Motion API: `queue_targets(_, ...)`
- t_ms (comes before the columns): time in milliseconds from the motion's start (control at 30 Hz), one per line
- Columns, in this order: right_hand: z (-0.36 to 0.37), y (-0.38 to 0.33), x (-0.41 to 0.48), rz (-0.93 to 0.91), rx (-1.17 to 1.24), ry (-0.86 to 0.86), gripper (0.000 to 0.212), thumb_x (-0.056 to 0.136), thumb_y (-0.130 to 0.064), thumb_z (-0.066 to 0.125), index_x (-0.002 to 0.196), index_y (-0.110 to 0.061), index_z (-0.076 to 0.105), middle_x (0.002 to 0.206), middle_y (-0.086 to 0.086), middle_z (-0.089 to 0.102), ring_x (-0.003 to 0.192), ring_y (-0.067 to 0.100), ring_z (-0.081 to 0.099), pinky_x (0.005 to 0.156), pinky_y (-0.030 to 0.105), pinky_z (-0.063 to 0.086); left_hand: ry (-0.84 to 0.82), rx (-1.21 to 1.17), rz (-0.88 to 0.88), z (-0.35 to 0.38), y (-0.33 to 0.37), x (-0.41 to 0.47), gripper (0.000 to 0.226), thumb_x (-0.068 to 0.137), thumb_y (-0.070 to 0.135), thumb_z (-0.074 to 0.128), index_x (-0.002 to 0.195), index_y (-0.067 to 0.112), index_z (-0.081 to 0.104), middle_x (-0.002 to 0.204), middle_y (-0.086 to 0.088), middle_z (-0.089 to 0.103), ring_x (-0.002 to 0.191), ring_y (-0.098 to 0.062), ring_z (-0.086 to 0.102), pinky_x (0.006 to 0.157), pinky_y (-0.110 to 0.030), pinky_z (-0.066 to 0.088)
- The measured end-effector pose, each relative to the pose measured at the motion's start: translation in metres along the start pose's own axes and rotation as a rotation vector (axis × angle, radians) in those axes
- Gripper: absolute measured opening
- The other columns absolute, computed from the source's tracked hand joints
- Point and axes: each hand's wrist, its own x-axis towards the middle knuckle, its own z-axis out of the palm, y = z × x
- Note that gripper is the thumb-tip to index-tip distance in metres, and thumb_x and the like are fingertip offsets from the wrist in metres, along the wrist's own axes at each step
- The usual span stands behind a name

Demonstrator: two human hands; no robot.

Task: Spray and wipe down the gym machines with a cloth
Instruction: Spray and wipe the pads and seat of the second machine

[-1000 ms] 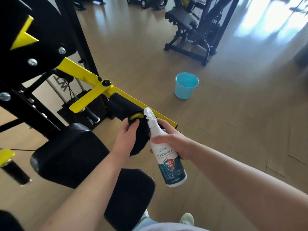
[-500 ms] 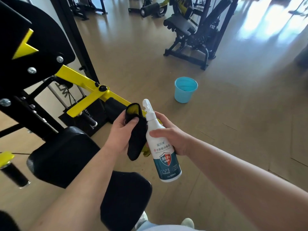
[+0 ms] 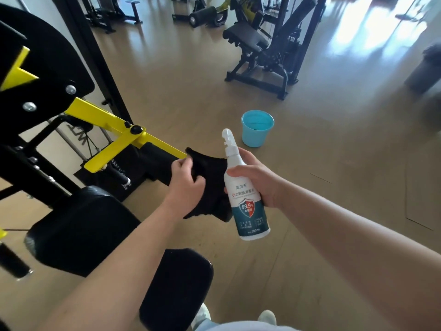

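My left hand (image 3: 185, 185) grips a black cloth (image 3: 211, 185) that hangs spread out in front of me, off the machine. Just right of it, my right hand (image 3: 259, 179) holds a white spray bottle (image 3: 245, 199) with a teal label, upright, its nozzle pointing left over the cloth. The black and yellow gym machine (image 3: 114, 130) fills the left side. Its yellow arm ends at a black roller pad (image 3: 155, 161) just behind the cloth. Two black seat pads (image 3: 78, 230) lie below my left arm.
A light blue bucket (image 3: 257, 127) stands on the wooden floor beyond the bottle. Another black machine with a bench (image 3: 260, 44) stands at the back, with more equipment further behind. A dark bin (image 3: 424, 68) sits at the right edge. My shoes (image 3: 267, 316) show at the bottom.
My left hand has pulled the cloth off the roller pad's end and spread it open. The right hand has raised the bottle beside it. The view has tilted up slightly.
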Motion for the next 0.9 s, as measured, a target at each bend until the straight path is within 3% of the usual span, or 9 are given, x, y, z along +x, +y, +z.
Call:
queue_targets(100, -0.009, -0.003, -0.002, 0.053, -0.135, 0.139, 0.084, 0.087, -0.019, 0.079, 0.150, -0.050, 0.033, 0.115, 0.018, 0.069, 0.084, 0.030, 0.072, 0.077, 0.050, 0.065, 0.037, 0.107, 0.068, 0.021, 0.001, 0.003, 0.047, 0.100, 0.011, 0.059, 0.146, 0.010, 0.051, 0.156, -0.011, 0.034, 0.140, -0.024, 0.044, 0.104, -0.016, 0.031)
queue_targets(233, -0.017, 0.007, -0.007, 0.130, -0.219, 0.201, 0.092, 0.086, -0.021, 0.080, 0.155, -0.050, 0.025, 0.112, 0.018, 0.071, 0.078, 0.028, 0.074, 0.067, 0.041, 0.063, 0.200, 0.374, 0.284, 0.038, -0.012, 0.005, 0.016, 0.090, 0.027, 0.075, 0.103, 0.020, 0.070, 0.137, -0.009, 0.045, 0.120, -0.026, 0.053, 0.100, -0.037, 0.047)
queue_targets(333, -0.023, 0.013, -0.010, 0.135, -0.245, 0.200, 0.094, 0.085, -0.021, 0.081, 0.154, -0.052, 0.026, 0.114, 0.016, 0.070, 0.079, 0.029, 0.074, 0.068, 0.042, 0.063, 0.147, 0.674, 0.521, 0.048, -0.025, 0.005, 0.027, 0.096, 0.043, 0.059, 0.112, 0.026, 0.071, 0.133, -0.003, 0.058, 0.126, -0.027, 0.051, 0.108, -0.047, 0.037)
queue_targets(433, -0.024, 0.016, -0.013, 0.117, -0.252, 0.172, 0.094, 0.086, -0.017, 0.081, 0.155, -0.050, 0.027, 0.118, 0.008, 0.068, 0.079, 0.026, 0.073, 0.065, 0.039, 0.062, 0.032, 0.806, 0.529, 0.059, -0.040, 0.009, 0.045, 0.103, 0.048, 0.035, 0.124, 0.027, 0.068, 0.144, -0.001, 0.058, 0.143, -0.026, 0.041, 0.123, -0.057, 0.013)
queue_targets(500, -0.025, 0.018, -0.015, 0.098, -0.225, 0.162, 0.091, 0.087, -0.014, 0.080, 0.155, -0.048, 0.029, 0.117, 0.008, 0.069, 0.078, 0.024, 0.073, 0.065, 0.039, 0.062, 0.005, 0.781, 0.557, 0.068, -0.043, 0.007, 0.047, 0.105, 0.043, 0.027, 0.121, 0.025, 0.067, 0.135, 0.002, 0.062, 0.140, -0.026, 0.044, 0.123, -0.061, 0.007)
queue_targets(567, -0.028, 0.020, -0.014, 0.070, -0.180, 0.166, 0.089, 0.087, -0.013, 0.080, 0.153, -0.048, 0.031, 0.117, 0.010, 0.069, 0.078, 0.024, 0.073, 0.068, 0.040, 0.062, 0.011, 0.764, 0.652, 0.080, -0.044, -0.002, 0.043, 0.106, 0.040, 0.028, 0.119, 0.023, 0.065, 0.128, 0.004, 0.064, 0.134, -0.025, 0.049, 0.123, -0.061, 0.012)
queue_targets(700, -0.034, 0.024, -0.007, 0.050, -0.150, 0.155, 0.095, 0.074, -0.018, 0.085, 0.151, -0.046, 0.037, 0.116, 0.012, 0.068, 0.084, 0.028, 0.074, 0.079, 0.049, 0.064, 0.012, 0.823, 0.865, 0.093, -0.059, -0.006, 0.042, 0.107, 0.039, 0.030, 0.130, 0.024, 0.062, 0.137, 0.004, 0.059, 0.137, -0.022, 0.048, 0.122, -0.057, 0.022)
queue_targets(800, -0.033, 0.020, -0.004, 0.063, -0.175, 0.088, 0.086, 0.083, -0.011, 0.081, 0.151, -0.044, 0.040, 0.115, 0.011, 0.068, 0.082, 0.027, 0.074, 0.075, 0.046, 0.063, 0.048, 0.788, 0.969, 0.087, -0.072, 0.007, 0.043, 0.107, 0.038, 0.030, 0.128, 0.022, 0.064, 0.139, 0.001, 0.059, 0.137, -0.023, 0.050, 0.122, -0.052, 0.026)
queue_targets(900, -0.024, 0.008, 0.003, 0.080, -0.175, 0.048, 0.080, 0.089, -0.008, 0.076, 0.149, -0.046, 0.040, 0.117, 0.014, 0.066, 0.082, 0.028, 0.072, 0.072, 0.044, 0.062, 0.122, 0.710, 0.955, 0.078, -0.079, 0.022, 0.045, 0.105, 0.041, 0.032, 0.128, 0.017, 0.063, 0.136, -0.001, 0.061, 0.134, -0.024, 0.052, 0.121, -0.050, 0.028)
